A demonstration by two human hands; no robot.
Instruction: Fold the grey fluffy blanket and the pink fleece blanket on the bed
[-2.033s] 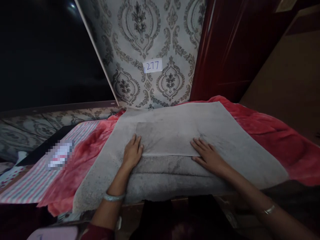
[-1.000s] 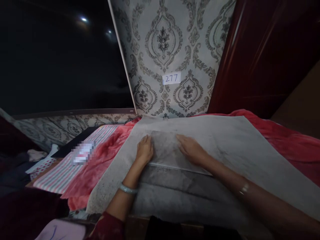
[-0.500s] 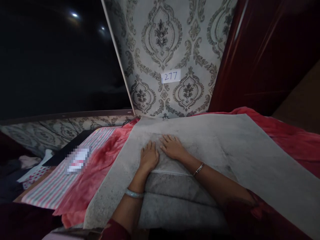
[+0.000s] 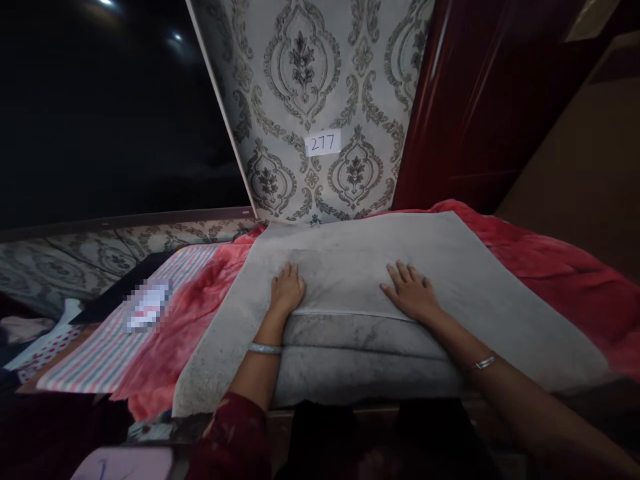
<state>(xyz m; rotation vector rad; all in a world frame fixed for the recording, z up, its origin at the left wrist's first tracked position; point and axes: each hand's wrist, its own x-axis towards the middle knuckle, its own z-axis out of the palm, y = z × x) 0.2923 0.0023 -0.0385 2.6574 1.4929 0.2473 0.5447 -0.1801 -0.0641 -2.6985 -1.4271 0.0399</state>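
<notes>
Nine o'clock on the grey panel (image 4: 345, 285) has the left hand (image 4: 288, 290), three o'clock the right hand (image 4: 412, 292) — both flat, fingers extended, gripping nothing. The panel lies on the larger grey cloth (image 4: 505, 320), its long axis running between them — neither hand nearer.

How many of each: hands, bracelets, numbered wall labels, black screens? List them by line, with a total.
Hands: 2 (left hand, right hand)
Bracelets: 2 (left bracelet, right bracelet)
Numbered wall label: 1
Black screen: 1
Total: 6
</notes>
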